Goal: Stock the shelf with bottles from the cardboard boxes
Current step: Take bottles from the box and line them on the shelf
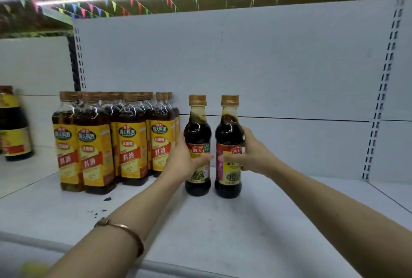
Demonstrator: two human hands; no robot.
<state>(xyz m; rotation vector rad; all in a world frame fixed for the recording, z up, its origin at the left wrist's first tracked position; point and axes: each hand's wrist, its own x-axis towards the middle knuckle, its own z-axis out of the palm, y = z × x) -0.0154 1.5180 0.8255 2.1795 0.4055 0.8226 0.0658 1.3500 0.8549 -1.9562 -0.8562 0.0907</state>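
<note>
left hand [181,158] clenched on left bottle [197,143] | right hand [254,155] clenched on right bottle [229,146] | both upright on shelf [245,222], beside yellow-label bottles [116,141] | likely heavy, slick, breakable: I hold mid-label

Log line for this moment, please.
left hand grips left bottle | right hand grips right bottle | both upright on shelf

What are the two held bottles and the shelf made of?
Left bottle and right bottle: clear glossy plastic or glass, can't tell which; dark liquid shows through, gold caps, printed labels. Shelf: looks like white painted metal, matte, scuffed.
</note>
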